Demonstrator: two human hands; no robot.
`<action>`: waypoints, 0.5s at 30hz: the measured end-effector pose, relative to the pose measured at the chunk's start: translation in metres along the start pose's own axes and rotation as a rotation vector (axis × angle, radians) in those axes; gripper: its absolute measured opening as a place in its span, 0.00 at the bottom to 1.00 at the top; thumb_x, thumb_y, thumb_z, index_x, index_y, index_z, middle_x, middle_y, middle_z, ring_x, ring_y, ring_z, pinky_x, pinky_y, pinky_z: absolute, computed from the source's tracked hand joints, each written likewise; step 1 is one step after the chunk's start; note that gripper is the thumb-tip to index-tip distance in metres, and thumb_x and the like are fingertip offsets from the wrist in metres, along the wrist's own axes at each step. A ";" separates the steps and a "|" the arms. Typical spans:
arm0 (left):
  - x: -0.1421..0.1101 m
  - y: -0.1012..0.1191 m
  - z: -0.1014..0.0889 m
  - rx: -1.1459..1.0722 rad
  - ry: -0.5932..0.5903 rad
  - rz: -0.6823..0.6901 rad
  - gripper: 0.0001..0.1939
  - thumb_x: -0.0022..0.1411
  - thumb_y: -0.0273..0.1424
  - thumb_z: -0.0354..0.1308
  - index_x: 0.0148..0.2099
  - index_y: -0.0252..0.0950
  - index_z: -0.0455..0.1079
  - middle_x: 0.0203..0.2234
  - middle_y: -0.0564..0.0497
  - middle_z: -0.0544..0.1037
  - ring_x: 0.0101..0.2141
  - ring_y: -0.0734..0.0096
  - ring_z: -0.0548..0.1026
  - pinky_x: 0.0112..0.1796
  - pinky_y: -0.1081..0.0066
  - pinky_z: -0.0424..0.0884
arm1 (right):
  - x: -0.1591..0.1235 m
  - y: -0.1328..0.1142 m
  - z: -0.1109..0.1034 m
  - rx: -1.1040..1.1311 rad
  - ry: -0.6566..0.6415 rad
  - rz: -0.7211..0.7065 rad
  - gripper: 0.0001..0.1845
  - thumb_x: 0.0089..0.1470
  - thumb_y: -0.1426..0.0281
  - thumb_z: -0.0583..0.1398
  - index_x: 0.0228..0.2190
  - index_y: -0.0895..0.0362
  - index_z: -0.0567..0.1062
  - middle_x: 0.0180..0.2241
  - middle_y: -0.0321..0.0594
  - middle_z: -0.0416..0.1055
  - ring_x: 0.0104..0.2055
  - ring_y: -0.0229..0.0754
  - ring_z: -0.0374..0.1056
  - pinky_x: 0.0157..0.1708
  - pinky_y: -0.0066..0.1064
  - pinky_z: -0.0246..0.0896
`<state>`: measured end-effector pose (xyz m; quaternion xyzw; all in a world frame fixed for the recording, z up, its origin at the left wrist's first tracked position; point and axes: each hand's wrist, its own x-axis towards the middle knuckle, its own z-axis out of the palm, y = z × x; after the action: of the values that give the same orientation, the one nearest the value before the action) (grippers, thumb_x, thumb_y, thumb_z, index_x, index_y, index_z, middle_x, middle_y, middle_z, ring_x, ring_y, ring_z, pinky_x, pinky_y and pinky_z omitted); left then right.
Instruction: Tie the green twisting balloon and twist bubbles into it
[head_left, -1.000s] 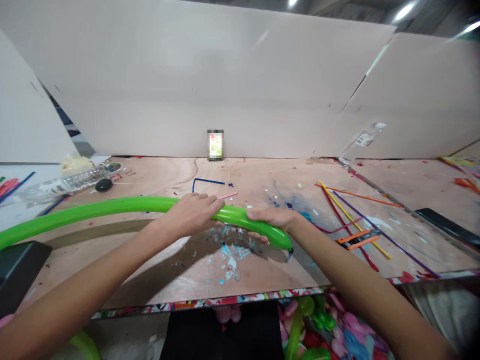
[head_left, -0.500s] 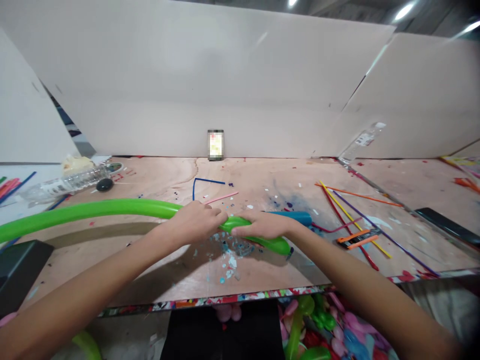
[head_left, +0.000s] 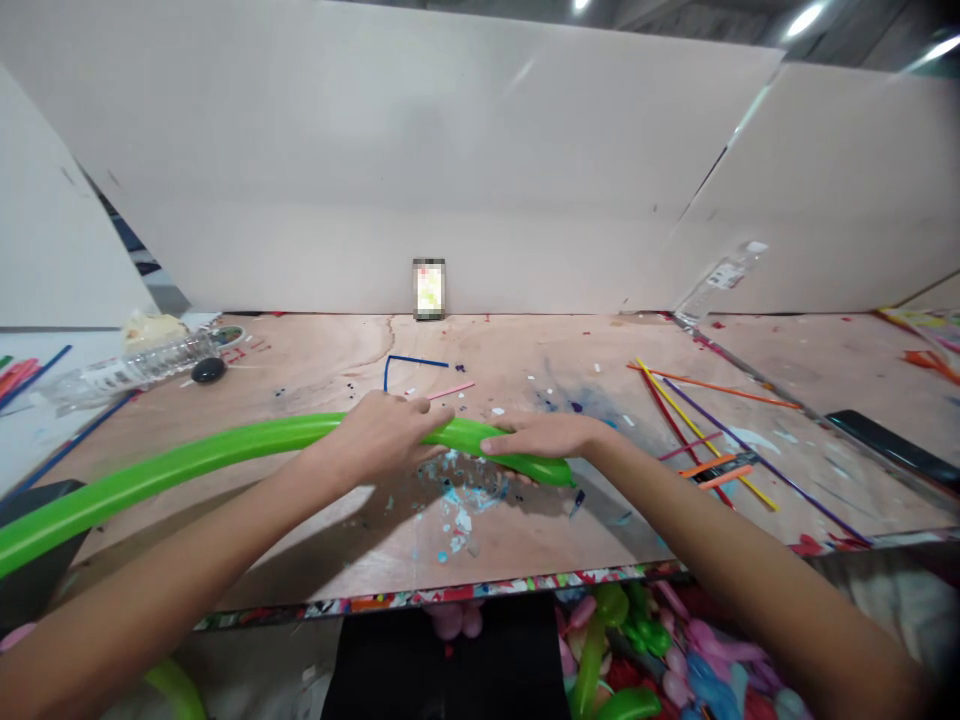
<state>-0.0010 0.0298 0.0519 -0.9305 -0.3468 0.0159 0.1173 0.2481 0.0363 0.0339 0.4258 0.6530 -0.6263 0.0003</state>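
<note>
A long inflated green balloon [head_left: 187, 460] stretches from the left edge to the middle of the wooden table [head_left: 525, 540]. My left hand [head_left: 386, 435] is wrapped round it near its right end. My right hand [head_left: 544, 440] grips the balloon's tip just to the right, fingers closed over it. The two hands are a short gap apart, and the balloon shows between them. Bits of burst balloon [head_left: 461, 500] lie on the table just under the hands.
Several thin uninflated balloons [head_left: 697, 420] lie to the right. A plastic bottle [head_left: 127, 370] and a black lid [head_left: 208, 370] sit at far left, a phone [head_left: 429, 289] leans against the back board, a dark flat object [head_left: 892, 450] lies far right, and twisted balloons [head_left: 645, 650] are piled below the table edge.
The balloon's left part has dropped lower and nearer to me. Both hands keep their grip; they came close together half a second ago and are slightly apart again.
</note>
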 end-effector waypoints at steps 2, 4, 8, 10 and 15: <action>-0.001 -0.003 0.001 0.003 0.019 -0.011 0.17 0.67 0.41 0.48 0.52 0.38 0.63 0.39 0.45 0.77 0.35 0.58 0.77 0.29 0.67 0.64 | -0.001 0.005 -0.003 0.089 0.004 0.009 0.25 0.51 0.47 0.60 0.37 0.56 0.65 0.24 0.33 0.66 0.21 0.35 0.63 0.21 0.27 0.59; 0.001 -0.003 0.002 -0.018 0.040 -0.012 0.17 0.67 0.40 0.47 0.52 0.35 0.62 0.40 0.44 0.76 0.37 0.58 0.76 0.32 0.66 0.66 | 0.000 0.006 -0.004 0.100 0.035 -0.024 0.25 0.52 0.46 0.59 0.35 0.56 0.65 0.23 0.32 0.65 0.19 0.33 0.61 0.18 0.26 0.56; 0.009 0.007 0.007 -0.047 0.055 0.060 0.19 0.67 0.40 0.49 0.54 0.35 0.61 0.43 0.43 0.76 0.42 0.58 0.76 0.35 0.65 0.67 | 0.008 0.003 0.001 0.052 0.011 -0.086 0.24 0.54 0.47 0.57 0.35 0.56 0.65 0.23 0.31 0.65 0.18 0.32 0.60 0.16 0.24 0.54; 0.013 0.012 0.008 -0.034 0.040 0.102 0.16 0.66 0.39 0.51 0.51 0.34 0.62 0.43 0.44 0.76 0.42 0.57 0.76 0.35 0.65 0.68 | 0.012 0.000 0.004 0.032 -0.017 -0.097 0.23 0.55 0.48 0.57 0.34 0.56 0.66 0.23 0.31 0.64 0.18 0.32 0.60 0.17 0.25 0.55; 0.015 0.015 0.008 -0.019 -0.023 0.128 0.12 0.67 0.35 0.47 0.46 0.33 0.66 0.37 0.45 0.78 0.36 0.57 0.78 0.30 0.65 0.67 | 0.014 -0.009 0.009 -0.277 0.069 -0.204 0.18 0.59 0.55 0.54 0.30 0.57 0.68 0.20 0.31 0.63 0.21 0.35 0.60 0.23 0.28 0.56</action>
<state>0.0194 0.0301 0.0415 -0.9516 -0.2879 0.0309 0.1033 0.2295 0.0382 0.0319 0.3744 0.7724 -0.5123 -0.0273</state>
